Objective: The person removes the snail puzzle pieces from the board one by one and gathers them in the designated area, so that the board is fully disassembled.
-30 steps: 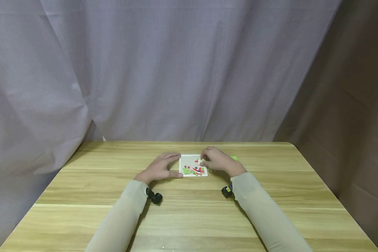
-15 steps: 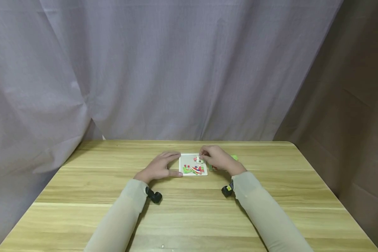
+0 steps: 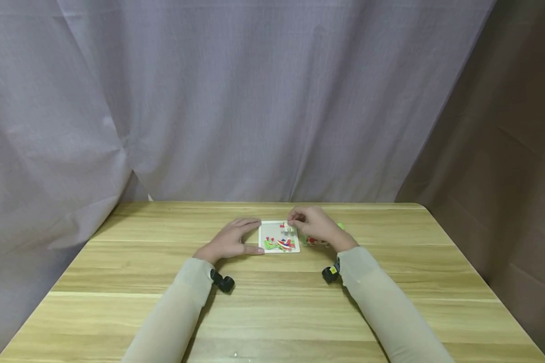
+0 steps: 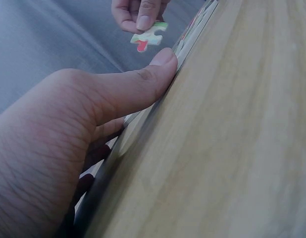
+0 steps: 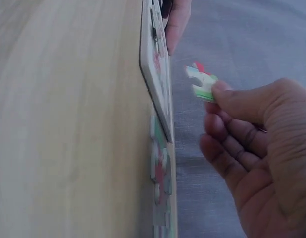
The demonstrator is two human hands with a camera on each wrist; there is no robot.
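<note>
Between thumb and fingertips, my right hand (image 3: 317, 225) pinches a jigsaw puzzle piece (image 5: 203, 87), pale with green and red patches. It holds the piece above the upper right part of a white-rimmed puzzle tray (image 3: 268, 230). Several colourful puzzle pieces (image 3: 279, 245) lie along the tray's near side. My left hand (image 3: 230, 241) rests at the tray's left edge, its thumb at the near corner and its straight fingers at the far one. In the left wrist view, the thumb (image 4: 138, 89) touches the tray's rim.
More loose puzzle pieces (image 5: 160, 168) lie on the table just right of the tray, partly hidden under my right hand in the head view. The wooden table (image 3: 272, 307) runs back to a grey curtain (image 3: 236, 126).
My right hand has lifted slightly away from the tray with the puzzle piece, and the piece has turned in its fingers. My left hand stays at the tray's edge.
</note>
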